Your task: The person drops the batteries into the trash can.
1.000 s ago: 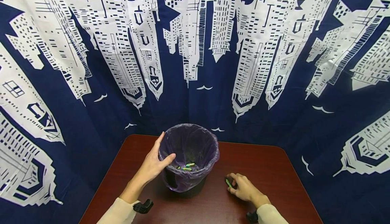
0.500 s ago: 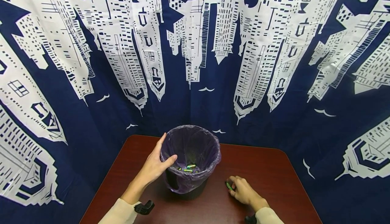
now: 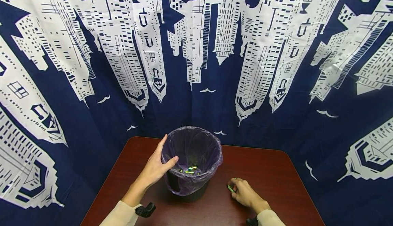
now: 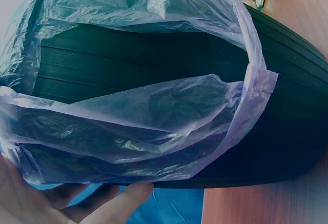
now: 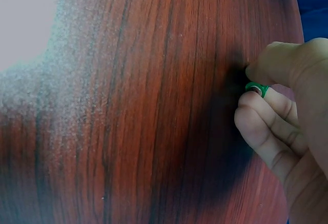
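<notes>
A dark trash can [image 3: 193,197] lined with a translucent purple bag [image 3: 212,171] stands on the table. My left hand [image 3: 156,168] holds its left rim, thumb over the inside and fingers along the outside; in the left wrist view, the fingers [image 4: 120,203] lie at the can's outer wall. Several green-yellow batteries [image 3: 192,168] lie at the bottom of the bag. To the right of the can, my right hand [image 3: 244,192] pinches a green battery [image 3: 230,188] low over the tabletop. The right wrist view shows the battery's round metal end between thumb and curled fingers.
The reddish-brown wooden table [image 3: 261,161] has rounded far corners. Behind it and at both sides hangs a navy curtain [image 3: 196,106] with white skyscrapers. Black cameras are strapped at both wrists, the left wrist camera [image 3: 145,209] being the plainer one.
The head view has shifted slightly. My right fingers have moved a little around the battery, and a small green spot now shows above them. My left hand stays on the rim.
</notes>
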{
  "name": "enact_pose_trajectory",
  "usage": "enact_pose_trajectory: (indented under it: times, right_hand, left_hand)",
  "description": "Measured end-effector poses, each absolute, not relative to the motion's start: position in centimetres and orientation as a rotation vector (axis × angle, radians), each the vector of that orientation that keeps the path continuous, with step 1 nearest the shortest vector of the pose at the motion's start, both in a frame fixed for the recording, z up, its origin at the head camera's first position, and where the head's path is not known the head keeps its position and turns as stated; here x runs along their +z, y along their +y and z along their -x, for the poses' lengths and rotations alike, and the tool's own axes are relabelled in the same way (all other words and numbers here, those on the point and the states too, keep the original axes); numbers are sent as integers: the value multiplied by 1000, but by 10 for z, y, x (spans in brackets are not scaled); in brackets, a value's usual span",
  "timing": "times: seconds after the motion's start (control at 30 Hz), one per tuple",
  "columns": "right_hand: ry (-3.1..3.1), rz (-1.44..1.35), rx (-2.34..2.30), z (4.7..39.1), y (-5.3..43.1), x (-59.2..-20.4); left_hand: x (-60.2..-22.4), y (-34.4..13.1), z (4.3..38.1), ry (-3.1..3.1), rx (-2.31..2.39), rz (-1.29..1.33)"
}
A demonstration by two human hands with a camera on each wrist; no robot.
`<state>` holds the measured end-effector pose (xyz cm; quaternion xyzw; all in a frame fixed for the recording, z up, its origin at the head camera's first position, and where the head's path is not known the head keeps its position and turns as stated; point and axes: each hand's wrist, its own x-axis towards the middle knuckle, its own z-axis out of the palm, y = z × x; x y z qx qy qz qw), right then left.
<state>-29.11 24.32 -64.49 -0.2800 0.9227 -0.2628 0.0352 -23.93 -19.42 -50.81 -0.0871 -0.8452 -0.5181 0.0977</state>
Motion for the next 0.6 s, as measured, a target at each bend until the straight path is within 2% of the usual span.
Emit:
enact_pose_trajectory:
  times: [0.6]
  right_hand:
    - [2858, 834, -840, 291, 245, -642]
  left_hand:
    - [-508, -194, 241, -2514, -1549, 246]
